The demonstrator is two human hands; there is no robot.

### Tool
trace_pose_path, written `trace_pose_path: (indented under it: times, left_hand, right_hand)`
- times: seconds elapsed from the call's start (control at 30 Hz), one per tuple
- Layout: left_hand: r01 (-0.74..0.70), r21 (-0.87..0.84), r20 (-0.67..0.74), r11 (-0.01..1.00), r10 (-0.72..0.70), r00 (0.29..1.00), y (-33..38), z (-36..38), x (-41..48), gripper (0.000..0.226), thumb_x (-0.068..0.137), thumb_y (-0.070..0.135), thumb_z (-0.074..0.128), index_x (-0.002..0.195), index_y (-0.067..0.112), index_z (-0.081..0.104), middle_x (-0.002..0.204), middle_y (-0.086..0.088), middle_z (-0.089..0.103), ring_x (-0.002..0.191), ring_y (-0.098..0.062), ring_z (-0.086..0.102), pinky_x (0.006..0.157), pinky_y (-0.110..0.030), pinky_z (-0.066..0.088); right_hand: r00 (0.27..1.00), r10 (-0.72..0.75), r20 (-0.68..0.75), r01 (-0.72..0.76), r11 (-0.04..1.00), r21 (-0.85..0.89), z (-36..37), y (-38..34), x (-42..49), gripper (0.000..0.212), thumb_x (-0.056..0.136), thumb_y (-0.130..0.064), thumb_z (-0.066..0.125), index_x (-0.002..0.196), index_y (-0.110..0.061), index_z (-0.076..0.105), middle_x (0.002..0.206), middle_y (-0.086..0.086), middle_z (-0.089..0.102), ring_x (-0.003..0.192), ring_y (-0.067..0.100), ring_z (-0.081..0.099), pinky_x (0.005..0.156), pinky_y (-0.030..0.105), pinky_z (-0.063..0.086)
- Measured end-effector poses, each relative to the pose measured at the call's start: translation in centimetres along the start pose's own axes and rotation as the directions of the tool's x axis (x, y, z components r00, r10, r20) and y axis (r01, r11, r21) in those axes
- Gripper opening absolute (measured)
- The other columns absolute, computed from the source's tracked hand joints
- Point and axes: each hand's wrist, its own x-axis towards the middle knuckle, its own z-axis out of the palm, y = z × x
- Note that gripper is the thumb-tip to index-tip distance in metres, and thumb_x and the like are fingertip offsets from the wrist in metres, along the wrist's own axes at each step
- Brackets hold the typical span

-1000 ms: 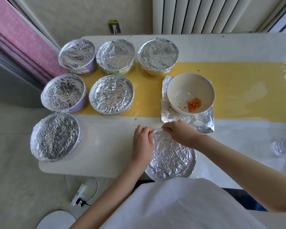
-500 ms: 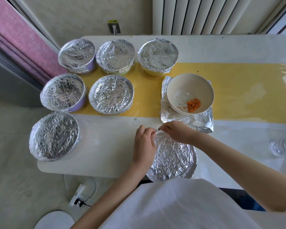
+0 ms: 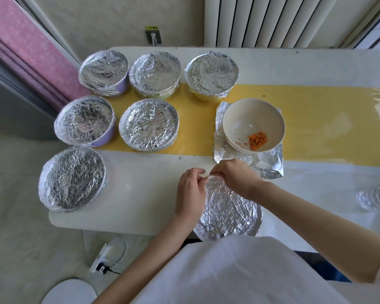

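A foil-covered bowl point(image 3: 228, 211) sits at the table's near edge, right in front of me. My left hand point(image 3: 190, 191) lies along its left rim with the fingers curled over the foil at the far edge. My right hand point(image 3: 235, 178) comes in from the right and pinches the foil at that same far rim, fingertips nearly meeting the left hand's. Both hands hide the far part of the rim. Just beyond stands an uncovered cream bowl point(image 3: 253, 125) with a little chopped carrot, on a loose foil sheet point(image 3: 270, 161).
Several foil-covered bowls fill the left of the white table point(image 3: 140, 194): one at the near left point(image 3: 72, 178), two on the yellow runner point(image 3: 327, 123), three along the back. A clear plastic bottle point(image 3: 375, 197) lies at the right edge. A radiator stands behind.
Both hands have stayed at the far rim of the near bowl, shifting only slightly as they work the foil edge. Nothing else has moved.
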Motion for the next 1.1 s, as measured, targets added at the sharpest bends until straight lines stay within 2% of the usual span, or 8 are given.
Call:
trace_pose_path:
  times: [0.13,0.27,0.47,0.6,0.73,0.9,1.0,1.1]
  left_hand:
    - [0.038,-0.008,0.004,0.999,-0.038,0.999,-0.1,-0.1,0.1,0.014,0.085,0.008,0.065,0.096,0.008,0.056,0.084,-0.004,0.061,0.079,-0.019,0.056,0.069,-0.022,0.040]
    - [0.050,-0.022,0.020,0.998,-0.050,0.999,0.1,-0.2,0.2,0.021,0.085,0.009,0.065,0.097,0.009,0.048,0.077,0.000,0.058,0.075,-0.020,0.055,0.066,-0.026,0.039]
    - [0.040,-0.020,0.061,0.999,-0.039,0.997,-0.1,-0.5,0.4,0.019,0.087,0.006,0.062,0.098,0.009,0.048,0.078,-0.001,0.057,0.077,-0.021,0.055,0.068,-0.028,0.041]
    - [0.003,0.014,0.089,1.000,-0.004,0.996,-0.1,-0.7,0.5,0.014,0.088,0.006,0.058,0.099,0.006,0.049,0.085,-0.006,0.057,0.081,-0.020,0.054,0.068,-0.025,0.039]
    - [-0.072,0.055,0.096,0.996,0.066,0.993,0.3,-1.0,0.7,0.014,0.089,0.002,0.052,0.103,0.002,0.052,0.095,-0.010,0.056,0.091,-0.023,0.052,0.074,-0.022,0.036]
    - [-0.079,0.090,0.142,0.993,0.065,0.988,0.6,-0.8,1.2,0.020,0.093,0.009,0.048,0.109,0.003,0.059,0.103,-0.010,0.052,0.097,-0.024,0.052,0.086,-0.033,0.043]
    - [-0.093,0.090,0.132,0.992,0.081,0.988,0.7,-0.2,1.3,0.021,0.093,0.006,0.048,0.106,-0.001,0.064,0.100,-0.013,0.055,0.099,-0.025,0.050,0.090,-0.026,0.038]
    - [-0.036,0.060,0.147,0.998,0.027,0.989,1.0,-0.1,1.1,0.024,0.095,0.004,0.045,0.108,0.001,0.064,0.101,-0.014,0.065,0.093,-0.026,0.057,0.080,-0.026,0.042]
  right_hand:
    - [0.999,-0.014,0.034,0.017,0.995,-0.102,0.1,0.0,0.3,0.025,0.096,-0.011,0.048,0.113,-0.019,0.064,0.106,-0.001,0.064,0.089,0.020,0.061,0.068,0.028,0.043]
    - [0.994,-0.046,0.098,0.051,0.997,-0.051,0.1,-0.2,0.3,0.027,0.096,-0.005,0.045,0.114,-0.015,0.061,0.109,0.002,0.066,0.089,0.020,0.062,0.073,0.031,0.049]
    - [0.994,-0.046,0.104,0.062,0.985,-0.160,0.4,-0.8,0.7,0.043,0.085,0.009,0.043,0.116,-0.014,0.060,0.106,0.005,0.066,0.092,0.025,0.062,0.072,0.032,0.046]
    - [0.986,-0.085,0.140,0.100,0.990,-0.102,0.3,-0.3,0.6,0.038,0.090,0.004,0.044,0.119,-0.016,0.058,0.110,0.002,0.064,0.091,0.021,0.061,0.075,0.031,0.049]
    - [0.998,-0.012,0.061,0.006,0.995,0.098,0.2,0.4,0.2,0.028,0.100,-0.018,0.041,0.119,-0.013,0.061,0.113,0.005,0.066,0.098,0.021,0.062,0.085,0.036,0.049]
    - [0.999,0.040,0.025,-0.042,0.993,0.114,-0.1,0.9,-0.3,0.026,0.099,-0.014,0.044,0.111,-0.011,0.066,0.095,0.009,0.070,0.084,0.026,0.064,0.071,0.031,0.045]
    - [0.999,0.041,0.026,-0.041,0.999,0.016,-0.2,0.9,-0.1,0.026,0.098,-0.012,0.044,0.110,-0.014,0.067,0.092,0.010,0.071,0.082,0.028,0.063,0.070,0.036,0.046]
    - [0.999,0.042,0.014,-0.041,0.997,-0.058,-0.3,0.6,-0.3,0.027,0.098,-0.012,0.042,0.112,-0.017,0.065,0.093,0.009,0.071,0.083,0.027,0.063,0.063,0.031,0.042]
